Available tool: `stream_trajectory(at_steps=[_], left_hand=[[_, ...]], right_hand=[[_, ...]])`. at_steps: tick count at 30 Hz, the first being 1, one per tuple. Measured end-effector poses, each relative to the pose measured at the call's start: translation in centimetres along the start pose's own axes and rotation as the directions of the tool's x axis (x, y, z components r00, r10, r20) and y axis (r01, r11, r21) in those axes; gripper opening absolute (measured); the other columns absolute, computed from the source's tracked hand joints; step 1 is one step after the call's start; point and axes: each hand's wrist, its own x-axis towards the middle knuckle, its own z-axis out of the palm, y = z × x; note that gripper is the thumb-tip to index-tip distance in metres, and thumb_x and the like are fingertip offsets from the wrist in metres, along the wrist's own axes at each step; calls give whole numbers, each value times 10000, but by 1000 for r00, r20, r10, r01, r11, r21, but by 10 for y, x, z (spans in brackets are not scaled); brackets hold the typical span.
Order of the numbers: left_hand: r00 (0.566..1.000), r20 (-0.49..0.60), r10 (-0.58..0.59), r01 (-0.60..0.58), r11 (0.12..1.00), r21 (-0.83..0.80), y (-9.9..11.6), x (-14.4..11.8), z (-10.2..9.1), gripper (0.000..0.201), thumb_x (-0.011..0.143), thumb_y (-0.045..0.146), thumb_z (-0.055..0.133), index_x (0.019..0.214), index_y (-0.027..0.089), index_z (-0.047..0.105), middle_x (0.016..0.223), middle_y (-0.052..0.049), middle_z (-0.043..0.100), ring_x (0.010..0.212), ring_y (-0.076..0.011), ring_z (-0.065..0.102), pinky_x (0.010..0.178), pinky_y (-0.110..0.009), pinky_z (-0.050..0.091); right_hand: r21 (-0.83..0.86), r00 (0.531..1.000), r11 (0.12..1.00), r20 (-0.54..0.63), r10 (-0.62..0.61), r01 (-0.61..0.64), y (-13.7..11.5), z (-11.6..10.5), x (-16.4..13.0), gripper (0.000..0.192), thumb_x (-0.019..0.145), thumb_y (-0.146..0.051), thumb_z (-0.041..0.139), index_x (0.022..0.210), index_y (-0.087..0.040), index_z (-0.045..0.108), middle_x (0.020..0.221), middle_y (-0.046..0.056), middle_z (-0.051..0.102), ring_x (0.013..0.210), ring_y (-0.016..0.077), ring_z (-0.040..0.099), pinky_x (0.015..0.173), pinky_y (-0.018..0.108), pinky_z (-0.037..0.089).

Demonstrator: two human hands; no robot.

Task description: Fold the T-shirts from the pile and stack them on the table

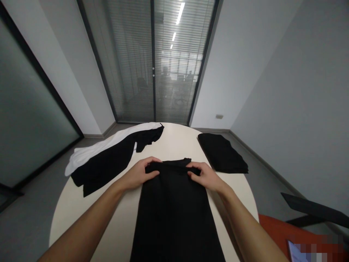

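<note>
A black garment [176, 214] lies lengthwise on the pale round table, running toward me past the bottom of the view. Its exact kind does not show. At its far end my left hand [143, 173] pinches the left corner, thumb on top and fingers behind the edge. My right hand [203, 174] grips the right corner of that end in the same way. Between the hands the far edge is slightly raised and doubled, and a small flap of black cloth shows beyond it.
Left on the table [81, 222] lie a white garment [117, 138] and a black one [106, 163], spread side by side. A folded black garment [222, 154] rests at the far right. An orange chair [275, 229] with a dark armrest stands at the lower right.
</note>
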Motion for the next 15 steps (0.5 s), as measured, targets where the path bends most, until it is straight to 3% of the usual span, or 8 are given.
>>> stream_trajectory(at_steps=[2,5,10,15], left_hand=[[990,-143,0,4,1000,29,-12,5,7,364,873,355,637,1206,211,614,1189,-72,687,1103,-254,647,1002,-386,493],[984,-176,-32,59,987,151,-30,8,15,390,872,333,622,1247,230,589,1201,-70,687,1113,-265,646,1018,-413,478],[994,-77,-82,96,974,205,-35,4,14,415,863,330,631,1271,257,595,1211,-58,687,1118,-269,647,996,-401,481],[985,145,-90,73,990,117,-18,-3,5,436,833,327,670,1261,248,630,1217,-56,686,1087,-250,656,981,-381,495]], right_hand=[[-52,995,998,-93,-30,25,6,2,7,239,930,-363,570,1067,-213,696,1065,57,728,986,240,655,880,338,492],[-143,996,990,-90,-17,3,17,7,15,270,948,-391,554,1115,-234,695,1117,58,726,991,240,656,890,353,485],[-218,991,966,-11,137,-136,25,10,12,276,922,-424,590,1071,-222,706,912,29,731,706,180,618,698,305,465],[-82,983,994,164,83,-70,15,5,1,239,916,-397,603,998,-203,717,968,31,735,809,186,648,700,277,468]])
